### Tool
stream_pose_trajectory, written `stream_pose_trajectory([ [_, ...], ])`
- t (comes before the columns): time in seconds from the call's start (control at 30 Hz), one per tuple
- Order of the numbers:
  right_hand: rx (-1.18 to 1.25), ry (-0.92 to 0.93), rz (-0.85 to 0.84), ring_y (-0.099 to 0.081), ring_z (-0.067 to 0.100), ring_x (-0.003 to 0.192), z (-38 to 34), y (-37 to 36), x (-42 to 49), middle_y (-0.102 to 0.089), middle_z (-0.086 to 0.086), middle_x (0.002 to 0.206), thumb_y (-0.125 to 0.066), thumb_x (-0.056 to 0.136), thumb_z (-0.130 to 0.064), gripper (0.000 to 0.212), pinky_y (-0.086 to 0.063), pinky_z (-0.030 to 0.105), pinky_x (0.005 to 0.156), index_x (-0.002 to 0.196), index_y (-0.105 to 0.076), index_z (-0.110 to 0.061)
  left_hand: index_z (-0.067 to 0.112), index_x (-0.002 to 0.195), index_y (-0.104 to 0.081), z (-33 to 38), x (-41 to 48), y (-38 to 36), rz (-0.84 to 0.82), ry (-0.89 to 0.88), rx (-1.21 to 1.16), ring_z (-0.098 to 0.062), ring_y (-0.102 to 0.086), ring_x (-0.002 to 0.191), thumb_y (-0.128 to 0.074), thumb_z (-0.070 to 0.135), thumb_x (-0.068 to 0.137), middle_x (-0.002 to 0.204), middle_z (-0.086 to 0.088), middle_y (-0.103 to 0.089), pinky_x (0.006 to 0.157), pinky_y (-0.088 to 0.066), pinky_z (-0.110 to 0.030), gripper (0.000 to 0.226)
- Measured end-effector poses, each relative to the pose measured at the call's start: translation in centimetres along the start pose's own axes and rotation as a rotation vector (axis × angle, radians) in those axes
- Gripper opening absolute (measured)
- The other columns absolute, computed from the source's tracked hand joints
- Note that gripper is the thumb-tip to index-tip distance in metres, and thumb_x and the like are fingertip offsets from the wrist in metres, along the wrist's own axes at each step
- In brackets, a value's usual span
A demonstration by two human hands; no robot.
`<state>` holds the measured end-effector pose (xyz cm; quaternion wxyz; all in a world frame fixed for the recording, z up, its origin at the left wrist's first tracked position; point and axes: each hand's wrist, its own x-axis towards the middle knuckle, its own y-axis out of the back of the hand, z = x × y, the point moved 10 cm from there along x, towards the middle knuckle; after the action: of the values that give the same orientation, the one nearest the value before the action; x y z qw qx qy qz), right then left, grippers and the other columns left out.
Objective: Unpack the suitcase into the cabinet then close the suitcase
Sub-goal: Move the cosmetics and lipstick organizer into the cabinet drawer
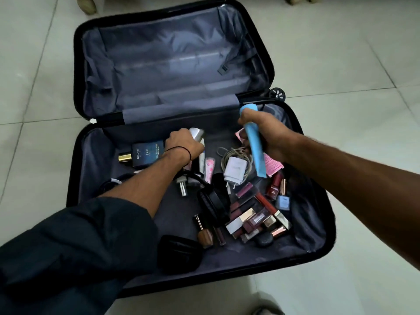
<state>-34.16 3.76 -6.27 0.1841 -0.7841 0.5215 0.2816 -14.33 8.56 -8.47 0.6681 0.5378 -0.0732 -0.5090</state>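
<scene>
Unpacking is under way, I judge: the open suitcase lies on the tiled floor, its near half still strewn with a cologne bottle, a white charger and lipsticks. The left hand curls round a silver canister at the far middle, and the right hand wraps a blue tube just right of it. Next, both should be lifted clear and carried to the cabinet, which is out of view.

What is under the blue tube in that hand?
A pink leaflet pokes out from under the blue tube that the right hand grips, beside a white charger. The tube and hand hide the leaflet's middle.
</scene>
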Motion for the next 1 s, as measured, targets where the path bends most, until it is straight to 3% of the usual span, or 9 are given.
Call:
stream_pose_trajectory([
  [0.1,-0.063,-0.061,0.053,-0.042,0.013,0.042,1.5,1.3,-0.1,-0.049,0.002,0.059,-0.071,0.08,-0.019,0.017,-0.036,0.022,0.041,0.088,-0.06,-0.01,0.003,0.123,-0.058,-0.1,0.0,-0.6,0.002,-0.003,0.082,-0.039,-0.058,0.114,-0.069,0.027,0.084,0.126,-0.021,-0.059,0.09,-0.049,-0.038,0.047],
  [0.23,-0.143,-0.151,-0.018,-0.043,0.013,0.041,2.9,0.4,-0.2,-0.049,0.002,0.057,-0.072,0.08,-0.017,0.015,-0.035,0.02,0.04,0.075,-0.058,-0.012,0.003,0.119,-0.059,0.2,-0.7,-0.9,0.024,-0.035,0.093,-0.04,-0.058,0.113,-0.069,0.023,0.081,0.121,-0.02,-0.061,0.089,-0.05,-0.04,0.045],
  [0.33,-0.2,-0.183,-0.055,-0.047,0.013,0.043,3.5,-1.7,0.1,-0.055,0.005,0.062,-0.066,0.083,-0.013,0.005,-0.038,0.019,0.041,0.082,-0.063,-0.009,0.003,0.108,-0.066,-1.9,-0.5,-1.1,-0.034,0.112,-0.249,-0.032,-0.068,0.097,-0.078,0.026,0.067,0.107,-0.016,-0.069,0.086,-0.057,-0.04,0.048],
  [0.43,-0.191,-0.217,-0.062,-0.055,0.018,0.048,4.3,-4.0,1.1,-0.059,0.012,0.068,-0.064,0.081,-0.008,0.007,-0.044,0.021,0.043,0.08,-0.059,-0.004,0.005,0.085,-0.068,-4.3,-0.2,-0.4,-0.009,0.203,-0.609,-0.029,-0.072,0.075,-0.076,0.022,0.048,0.085,-0.014,-0.072,0.072,-0.061,-0.05,0.041],
  [0.53,-0.174,-0.157,0.052,-0.061,0.027,0.058,4.2,-5.2,2.9,-0.062,0.018,0.078,-0.07,0.075,-0.01,0.022,-0.056,0.035,0.052,0.089,-0.06,0.004,-0.006,0.095,-0.065,-5.1,-1.3,1.1,0.009,0.237,-0.88,-0.03,-0.068,0.065,-0.074,0.003,0.065,0.082,-0.019,-0.067,0.064,-0.059,-0.054,0.032],
  [0.6,-0.408,-0.07,0.145,-0.068,0.032,0.079,3.2,-5.3,3.8,-0.067,0.017,0.094,-0.074,0.071,-0.023,0.04,-0.059,0.041,0.067,0.1,-0.061,0.002,-0.011,0.102,-0.063,-5.7,-1.6,1.5,-0.01,0.251,-1.011,-0.03,-0.068,0.069,-0.068,-0.004,0.072,0.087,-0.021,-0.07,0.067,-0.058,-0.057,0.031],
  [0.7,-0.754,0.034,0.219,-0.064,0.033,0.102,1.6,-6.1,4.5,-0.062,0.015,0.114,-0.074,0.079,-0.029,0.05,-0.051,0.032,0.074,0.119,-0.058,-0.004,-0.011,0.1,-0.061,-6.7,-2.3,1.4,-0.036,0.257,-1.113,-0.028,-0.07,0.068,-0.061,-0.009,0.078,0.084,-0.019,-0.071,0.065,-0.061,-0.047,0.022],
  [0.83,-0.94,0.08,0.208,-0.062,0.032,0.105,1.1,-7.4,5.3,-0.056,0.01,0.103,-0.074,0.08,-0.027,0.046,-0.05,0.034,0.074,0.119,-0.057,-0.009,-0.004,0.082,-0.06,-7.6,-3.2,0.7,-0.079,0.296,-1.145,-0.023,-0.068,0.062,-0.056,-0.008,0.081,0.07,-0.014,-0.066,0.058,-0.06,-0.039,0.007],
  [1.0,-0.766,0.022,0.213,-0.063,0.029,0.095,0.1,-6.5,5.5,-0.056,0.007,0.104,-0.079,0.073,-0.034,0.056,-0.056,0.035,0.078,0.118,-0.057,-0.008,0.002,0.072,-0.057,-7.9,-2.9,1.6,-0.035,0.264,-1.095,-0.017,-0.057,0.05,-0.056,-0.009,0.079,0.053,-0.007,-0.058,0.051,-0.051,-0.025,0.013],
])
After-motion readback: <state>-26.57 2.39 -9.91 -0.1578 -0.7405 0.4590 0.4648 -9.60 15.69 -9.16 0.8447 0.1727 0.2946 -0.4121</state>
